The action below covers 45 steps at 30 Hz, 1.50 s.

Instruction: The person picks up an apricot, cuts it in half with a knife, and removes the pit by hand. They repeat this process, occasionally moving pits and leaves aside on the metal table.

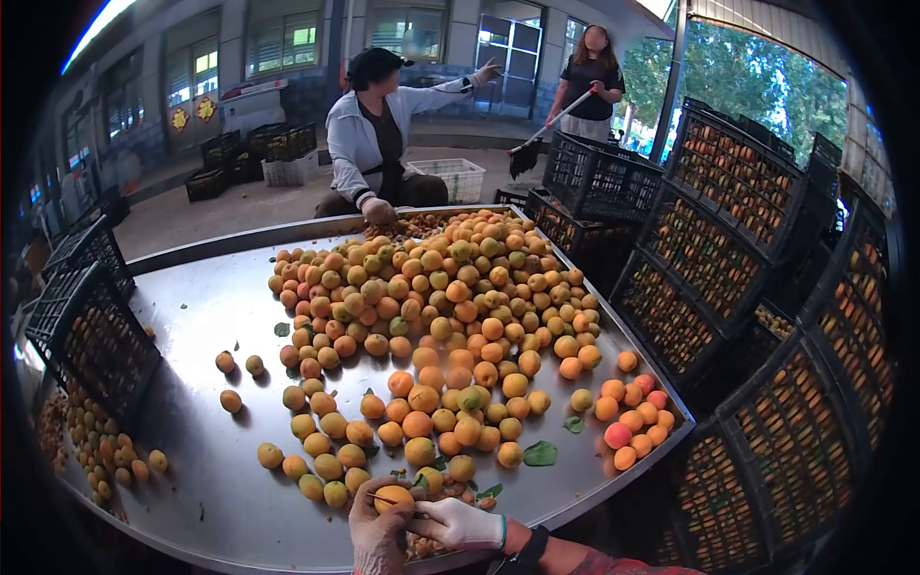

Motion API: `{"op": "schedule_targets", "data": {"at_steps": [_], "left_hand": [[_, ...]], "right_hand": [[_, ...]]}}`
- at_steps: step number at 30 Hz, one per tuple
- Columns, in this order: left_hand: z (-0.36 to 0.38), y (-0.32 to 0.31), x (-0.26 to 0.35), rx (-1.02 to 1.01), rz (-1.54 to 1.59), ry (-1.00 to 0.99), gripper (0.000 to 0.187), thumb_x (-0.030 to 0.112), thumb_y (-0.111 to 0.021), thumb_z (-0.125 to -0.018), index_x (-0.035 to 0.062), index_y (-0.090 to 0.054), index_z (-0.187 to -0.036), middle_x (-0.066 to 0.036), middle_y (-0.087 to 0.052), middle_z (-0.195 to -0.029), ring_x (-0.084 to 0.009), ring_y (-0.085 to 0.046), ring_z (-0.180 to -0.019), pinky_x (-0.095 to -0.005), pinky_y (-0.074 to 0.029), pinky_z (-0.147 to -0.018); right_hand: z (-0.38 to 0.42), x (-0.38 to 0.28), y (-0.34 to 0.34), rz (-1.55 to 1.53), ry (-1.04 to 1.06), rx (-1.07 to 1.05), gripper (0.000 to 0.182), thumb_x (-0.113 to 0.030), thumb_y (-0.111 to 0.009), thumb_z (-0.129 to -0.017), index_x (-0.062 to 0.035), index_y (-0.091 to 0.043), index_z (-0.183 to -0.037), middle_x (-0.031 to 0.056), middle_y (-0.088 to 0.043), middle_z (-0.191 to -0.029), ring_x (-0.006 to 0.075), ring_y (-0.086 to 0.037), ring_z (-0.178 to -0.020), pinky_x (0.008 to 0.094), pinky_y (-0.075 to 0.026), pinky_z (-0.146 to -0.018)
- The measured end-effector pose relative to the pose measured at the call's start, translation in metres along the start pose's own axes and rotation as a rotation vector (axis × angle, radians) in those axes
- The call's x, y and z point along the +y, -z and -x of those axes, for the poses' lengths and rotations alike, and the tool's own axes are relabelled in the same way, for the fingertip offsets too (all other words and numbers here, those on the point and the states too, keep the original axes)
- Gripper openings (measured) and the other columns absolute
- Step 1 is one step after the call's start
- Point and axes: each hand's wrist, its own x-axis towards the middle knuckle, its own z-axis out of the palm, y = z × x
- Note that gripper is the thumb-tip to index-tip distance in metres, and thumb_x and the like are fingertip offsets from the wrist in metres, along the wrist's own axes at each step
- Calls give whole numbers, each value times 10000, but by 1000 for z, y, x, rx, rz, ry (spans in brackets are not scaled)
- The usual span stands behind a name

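Round orange apricot [394,497] sits at the near edge of the big shiny metal sorting table [206,316], gripped between both of the person's hands. The bare left hand [376,532] cups it from below with fingers curled tightly round the fruit, and the white-gloved right hand [462,523] presses against it from the side, fingers closed narrowly on what looks like a thin dark blade or stem; which it is cannot be told.

Spread across the table's middle, a broad heap of orange and yellow-green apricots [436,307] fills most of the surface and lies directly beyond the hands, with loose fruits trailing down to just beside them. A smaller cluster of redder apricots [632,412] lies apart by the right rim. A few green leaves [540,453] lie among the fruit.

Tall stacks of black plastic lattice crates [733,249] stand along the right side, filled with orange fruit. More black crates [91,326] lean at the left edge, fruit showing through the mesh and a pile beneath them. Empty black crates [599,177] stand behind the table's far end, and a white plastic basket [452,177] rests on the floor.

Across the table, a seated person in a pale jacket [369,134] rests one gloved hand on the heap. Farther back, a standing person in a dark top [591,81] holds a long-handled broom [541,139].
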Motion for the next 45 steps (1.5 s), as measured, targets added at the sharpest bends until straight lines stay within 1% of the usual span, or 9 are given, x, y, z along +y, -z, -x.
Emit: {"op": "schedule_targets", "data": {"at_steps": [2, 6, 12, 16, 23, 27, 29, 37, 45], "left_hand": [[-5, 8, -9, -87, 144, 7, 445, -37, -668, -791, -28, -520, -1210, -128, -624, -1091, -210, -639, -961, -290, -531, -858], [14, -11, 18, -34, 24, 46, 450, -47, -506, -758, 3, -546, -1204, -86, -599, -962, -172, -609, -787, -231, -523, -655], [9, -4, 9, -64, 62, -18, 454, -75, -512, -797, 14, -534, -1241, -77, -609, -1016, -155, -615, -856, -254, -528, -744], [-3, 5, -6, -116, 146, 39, 538, -45, -699, -767, -21, -522, -1274, -128, -581, -1188, -205, -597, -1075, -309, -518, -899], [-8, -4, -10, -143, -75, -27, 581, 15, -722, -782, -16, -518, -1325, -55, -610, -1093, -126, -600, -955, -278, -510, -869], [-1, -4, 3, -105, -240, 91, 584, 5, -693, -791, -20, -503, -1343, -71, -583, -1172, -119, -574, -1012, -266, -499, -879], [-3, -2, -3, -127, -189, -7, 578, -7, -682, -793, -19, -505, -1343, -92, -547, -1254, -114, -545, -1090, -259, -489, -901], [-5, -9, 6, -74, 499, 155, 407, -13, -503, -972, 1, -364, -1355, -161, -499, -1330, -263, -557, -1217, -366, -499, -1027], [-17, 7, -13, -39, 481, 54, 416, 59, -532, -975, 20, -379, -1359, -195, -481, -1361, -316, -534, -1243, -447, -420, -1095]], "right_hand": [[1, 3, -4, -148, 6, -2, 308, -240, -555, -975, 3, -569, -1163, 263, -638, -1018, 429, -622, -990, 422, -515, -787], [3, -1, -3, 23, 1, 18, 330, -248, -583, -957, -7, -565, -1181, 228, -668, -940, 415, -654, -897, 427, -524, -715], [5, -18, -15, 405, -69, 312, 530, -263, -720, -847, -37, -527, -1285, 198, -669, -815, 329, -689, -693, 404, -543, -601], [4, -12, -12, 382, -21, 372, 755, -174, -709, -809, -49, -369, -1471, 209, -668, -810, 325, -694, -699, 401, -555, -648], [-4, -4, 2, 266, 78, 375, 699, -99, -654, -791, -11, -382, -1429, 292, -652, -972, 445, -649, -924, 479, -548, -764], [-9, -6, 0, -24, -36, 375, 585, -46, -666, -823, 20, -438, -1358, 136, -668, -1114, 198, -671, -959, 310, -539, -825], [-8, -33, 18, -420, -374, 307, 559, -3, -665, -808, 20, -471, -1331, 49, -623, -1133, 70, -595, -871, 210, -487, -662], [-3, -25, 23, -729, -405, 445, 456, -32, -658, -810, 12, -495, -1234, 18, -551, -666, 71, -459, -448, 219, -342, -403], [-12, -6, 9, -294, -329, 420, 478, -72, -657, -827, 22, -499, -1267, 15, -601, -771, 60, -501, -527, 221, -410, -459]]}}
